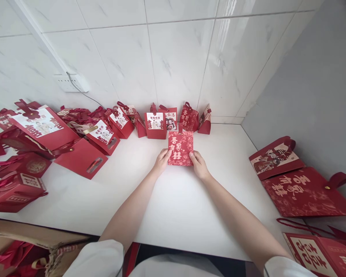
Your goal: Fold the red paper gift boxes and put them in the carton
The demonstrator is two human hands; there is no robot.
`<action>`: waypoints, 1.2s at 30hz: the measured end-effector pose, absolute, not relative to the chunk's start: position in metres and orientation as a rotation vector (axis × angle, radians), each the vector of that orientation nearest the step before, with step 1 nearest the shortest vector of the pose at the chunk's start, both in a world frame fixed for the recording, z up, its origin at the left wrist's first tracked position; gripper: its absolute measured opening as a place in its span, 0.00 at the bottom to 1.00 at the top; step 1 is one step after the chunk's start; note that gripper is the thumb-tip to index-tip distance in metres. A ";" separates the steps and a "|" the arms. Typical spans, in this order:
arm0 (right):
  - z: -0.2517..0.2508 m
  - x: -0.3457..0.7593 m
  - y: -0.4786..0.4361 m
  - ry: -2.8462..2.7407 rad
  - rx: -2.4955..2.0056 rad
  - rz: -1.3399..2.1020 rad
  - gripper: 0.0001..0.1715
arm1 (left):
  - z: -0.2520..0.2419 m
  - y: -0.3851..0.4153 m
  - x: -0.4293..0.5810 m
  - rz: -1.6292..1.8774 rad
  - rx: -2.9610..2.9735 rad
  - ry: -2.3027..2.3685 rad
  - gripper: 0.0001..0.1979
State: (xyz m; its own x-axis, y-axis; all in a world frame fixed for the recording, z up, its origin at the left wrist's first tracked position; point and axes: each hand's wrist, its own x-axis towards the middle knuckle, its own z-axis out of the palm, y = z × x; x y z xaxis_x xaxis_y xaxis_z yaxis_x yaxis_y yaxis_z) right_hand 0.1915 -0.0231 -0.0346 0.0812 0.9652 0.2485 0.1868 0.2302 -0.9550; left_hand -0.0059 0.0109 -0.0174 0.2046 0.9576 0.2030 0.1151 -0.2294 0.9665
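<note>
Between both hands, over the middle of the white table (178,207), I hold a red gift box (181,149) with pale gold characters and a floral print on its front. My left hand (162,159) grips its left edge, and my right hand (198,163) grips the right edge with the thumb on the front. Just behind it stands a row of small red gift boxes, among them one with a white picture panel (155,125) and one with a floral print (188,118). The back of the held box is hidden.
Many red gift boxes (80,157) crowd the table's left side. More boxes (308,192) lean along the grey panel (308,80) on the right. An open cardboard box (31,238) with red items sits below the table edge at left. A socket (71,82) with a cable is on the tiled wall.
</note>
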 end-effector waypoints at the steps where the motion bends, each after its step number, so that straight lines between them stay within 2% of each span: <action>1: -0.035 0.192 -0.023 -1.378 -1.193 0.855 0.28 | -0.018 0.011 -0.006 1.149 1.560 1.051 0.20; 11: -0.038 0.193 -0.022 -1.301 -1.128 0.908 0.25 | -0.016 0.008 -0.003 1.148 1.459 0.969 0.21; 24: -0.035 0.193 -0.023 -1.267 -1.164 0.960 0.26 | -0.011 0.004 0.001 1.159 1.232 1.017 0.20; 36: -0.032 0.194 -0.023 -1.263 -1.185 0.958 0.25 | -0.010 0.003 0.001 1.148 1.309 1.036 0.22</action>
